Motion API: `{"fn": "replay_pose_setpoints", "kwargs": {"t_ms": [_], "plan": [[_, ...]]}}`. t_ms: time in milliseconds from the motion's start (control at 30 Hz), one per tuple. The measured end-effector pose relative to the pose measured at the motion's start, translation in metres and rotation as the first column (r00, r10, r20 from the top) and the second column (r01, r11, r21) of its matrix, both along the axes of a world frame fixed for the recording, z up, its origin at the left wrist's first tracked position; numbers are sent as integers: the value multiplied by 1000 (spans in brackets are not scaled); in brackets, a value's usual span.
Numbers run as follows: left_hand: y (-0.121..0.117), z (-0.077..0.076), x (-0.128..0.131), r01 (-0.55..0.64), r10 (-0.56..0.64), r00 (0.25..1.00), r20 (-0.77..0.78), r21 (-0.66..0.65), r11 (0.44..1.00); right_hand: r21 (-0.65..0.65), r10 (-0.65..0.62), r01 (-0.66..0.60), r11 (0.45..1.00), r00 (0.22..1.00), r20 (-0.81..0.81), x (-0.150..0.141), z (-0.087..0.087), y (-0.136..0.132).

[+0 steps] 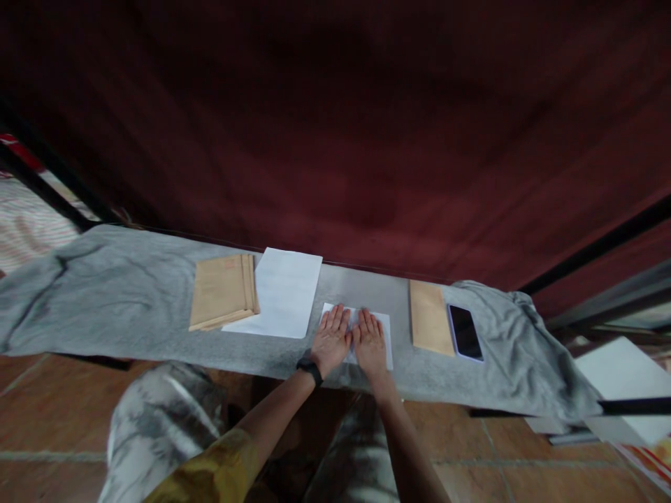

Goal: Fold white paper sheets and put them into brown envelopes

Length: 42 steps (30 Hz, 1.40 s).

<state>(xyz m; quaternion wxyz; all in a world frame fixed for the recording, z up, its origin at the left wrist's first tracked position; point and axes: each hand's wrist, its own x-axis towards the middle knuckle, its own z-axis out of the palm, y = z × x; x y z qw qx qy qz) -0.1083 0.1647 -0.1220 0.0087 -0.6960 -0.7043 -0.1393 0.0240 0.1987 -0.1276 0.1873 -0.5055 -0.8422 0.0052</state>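
Note:
A white sheet of paper (385,325) lies on the grey cloth, partly covered by both hands. My left hand (331,340), with a dark band on the wrist, rests flat on its left half, fingers stretched out. Beside it my right hand (369,342) presses flat on the right half, the thumbs close together. To the left are a white paper sheet or stack (291,293) and, overlapping its edge, a pile of brown envelopes (220,288). A single brown envelope (430,318) lies to the right.
A phone (465,332) with a dark screen lies right of the single envelope. The grey cloth (131,293) covers a long narrow surface, rumpled at both ends. A dark red curtain (335,140) hangs behind it. White sheets (623,377) show at the lower right.

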Motion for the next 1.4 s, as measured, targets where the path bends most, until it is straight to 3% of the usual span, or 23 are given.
{"fn": "replay_pose_setpoints", "kwargs": {"t_ms": [167,600,933,1167,1400], "plan": [[-1,2,1,1,-1,1000,-7,-17,1000,-37,14,-12,999,998,57,-6,0,-2],[-2,3,5,-7,8,999,37,-14,1000,107,-94,89,990,994,47,38,-10,-18],[-5,8,10,-20,22,999,33,-54,998,116,-141,139,984,990,16,56,-15,-33],[-16,6,0,5,-5,999,39,-18,1000,104,-177,172,980,983,44,60,-15,-37],[-32,3,-10,-61,60,998,-23,-38,997,146,-188,182,972,982,28,60,-13,-41]]}}
